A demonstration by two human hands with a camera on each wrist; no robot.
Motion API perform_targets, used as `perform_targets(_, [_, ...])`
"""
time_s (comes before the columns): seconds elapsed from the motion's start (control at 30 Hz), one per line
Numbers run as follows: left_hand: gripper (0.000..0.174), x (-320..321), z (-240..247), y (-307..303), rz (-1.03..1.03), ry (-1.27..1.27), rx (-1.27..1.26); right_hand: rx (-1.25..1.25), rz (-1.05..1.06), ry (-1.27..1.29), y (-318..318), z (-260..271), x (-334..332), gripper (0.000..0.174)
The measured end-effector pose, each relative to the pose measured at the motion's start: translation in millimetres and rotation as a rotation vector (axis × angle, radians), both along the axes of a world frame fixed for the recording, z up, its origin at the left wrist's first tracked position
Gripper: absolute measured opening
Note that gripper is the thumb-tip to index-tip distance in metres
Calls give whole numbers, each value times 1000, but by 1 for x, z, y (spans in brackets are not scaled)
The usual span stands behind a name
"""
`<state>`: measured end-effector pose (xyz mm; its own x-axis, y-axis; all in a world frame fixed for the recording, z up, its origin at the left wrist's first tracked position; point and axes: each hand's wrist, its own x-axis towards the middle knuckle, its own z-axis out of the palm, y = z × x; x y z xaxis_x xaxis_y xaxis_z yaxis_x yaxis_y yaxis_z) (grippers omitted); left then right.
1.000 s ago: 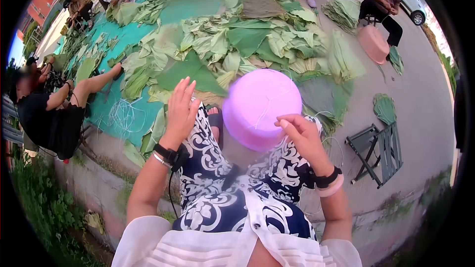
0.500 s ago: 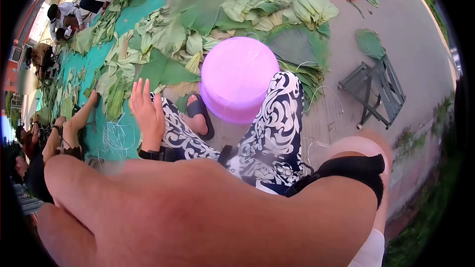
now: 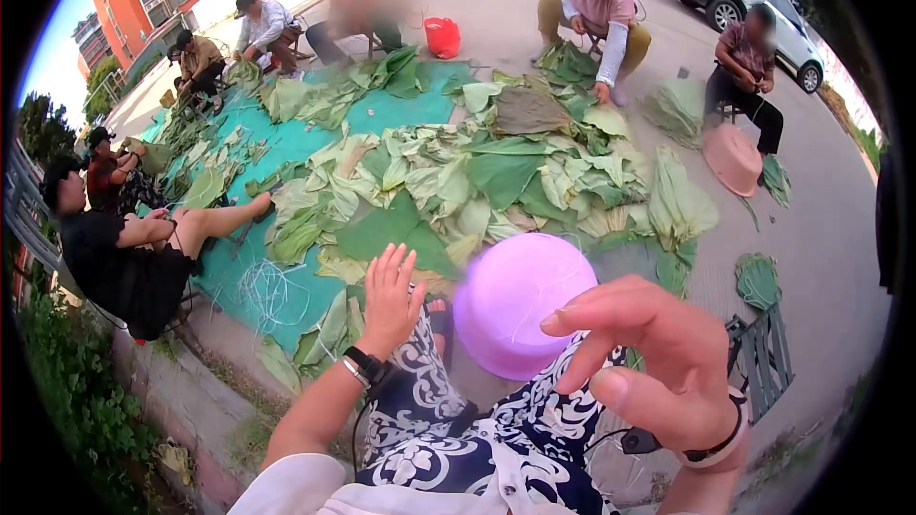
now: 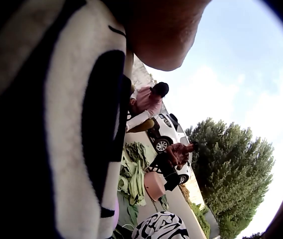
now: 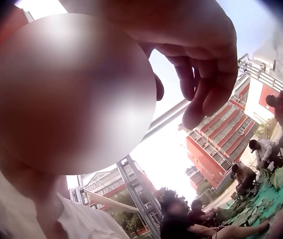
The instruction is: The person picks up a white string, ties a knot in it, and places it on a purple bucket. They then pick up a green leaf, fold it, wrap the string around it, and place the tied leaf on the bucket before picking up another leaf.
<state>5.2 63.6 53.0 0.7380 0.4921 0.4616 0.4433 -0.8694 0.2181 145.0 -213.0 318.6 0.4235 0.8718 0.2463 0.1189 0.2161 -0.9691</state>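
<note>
My left hand (image 3: 389,298) lies with its fingers straight at my left knee, on navy-and-white patterned trousers (image 3: 415,401). In the left wrist view that trouser cloth (image 4: 76,119) fills the left side. Raised close to the head camera, my right hand (image 3: 658,358) has its fingers loosely bent, thumb apart, and nothing between them. The right wrist view has the same hand (image 5: 196,55) up beside my blurred face. An upturned purple basin (image 3: 525,296) is in front of my knees, a thin white string (image 3: 539,315) across its bottom.
Large green leaves (image 3: 496,176) lie heaped on a teal sheet (image 3: 410,114). A folding stool (image 3: 768,362) stands at right, a leaf bundle (image 3: 759,281) beside it. Several people sit around, one by a pink basin (image 3: 732,160). White string (image 3: 272,294) lies tangled at left.
My right hand has left the basin; its forearm swept across the view near the camera, and the hand now hangs before it. The view dipped, then rose. My left hand stays at the knee.
</note>
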Motion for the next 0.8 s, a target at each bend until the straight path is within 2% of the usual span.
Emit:
perform_targets(0.17, [52, -2, 3, 0, -14, -10, -5, -77, 76, -242, -10, -6, 28, 20])
perform_targets(0.27, [52, -4, -2, -1, 1, -5, -5, -91, 22, -323, -9, -2, 24, 22])
perform_targets(0.4, [51, -1, 0, -2, -3, -19, -14, -82, 8, -441, -6, -28, 27, 14])
perform_targets(0.53, [51, -6, 1, -4, 3, -17, -23, -132, -62, -386, -1, -77, 37, 14])
perform_targets(0.63, [50, -4, 6, -4, -6, -31, -42, -316, -130, 16, -2, -134, 47, 21])
perform_targets(0.67, [51, -1, 7, -3, -13, -35, -31, -343, -158, 60, -1, -153, 51, 28])
perform_targets(0.8, [52, -3, 4, -2, -8, -26, -30, -464, -337, -5, -13, -231, 67, 32])
